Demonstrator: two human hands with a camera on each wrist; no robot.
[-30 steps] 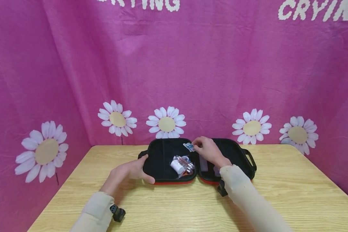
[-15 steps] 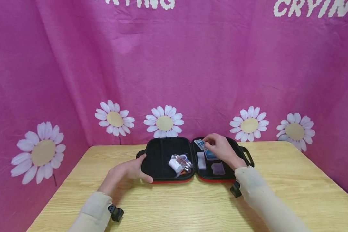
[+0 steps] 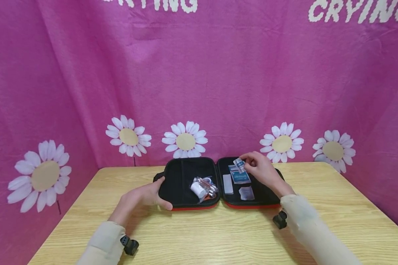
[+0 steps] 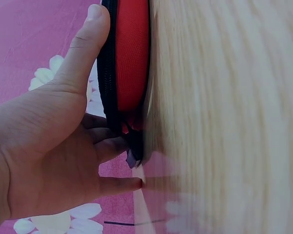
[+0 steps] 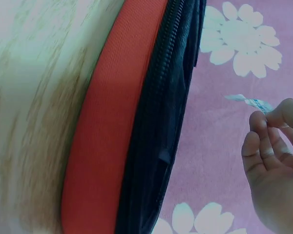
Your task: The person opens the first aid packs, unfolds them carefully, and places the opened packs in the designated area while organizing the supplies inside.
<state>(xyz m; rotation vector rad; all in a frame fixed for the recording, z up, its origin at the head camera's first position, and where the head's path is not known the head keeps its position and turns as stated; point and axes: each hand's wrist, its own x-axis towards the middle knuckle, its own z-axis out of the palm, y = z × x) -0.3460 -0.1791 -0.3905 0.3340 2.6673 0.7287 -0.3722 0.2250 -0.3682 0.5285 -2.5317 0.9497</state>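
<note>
Packet [image 3: 240,165]: right hand [image 3: 264,170] pinches it | shifted from over left half of case [image 3: 173,187] to over its right, near far edge of bench [image 3: 202,235] | not yet laid down | left hand [image 3: 150,193] grips case's left edge

Legible text: curtain only.
Curtain [image 3: 215,73], far right: "CRYING"; left, a top-cropped word ending "ING". Blue packets [image 3: 240,177]: print too small.

Couldn't read the print on the blue packet [image 3: 241,177], way too small. The right hand [image 5: 274,170] got cropped by its wrist view's edge, and the left backdrop lettering [image 3: 174,5] got chopped up top.
</note>
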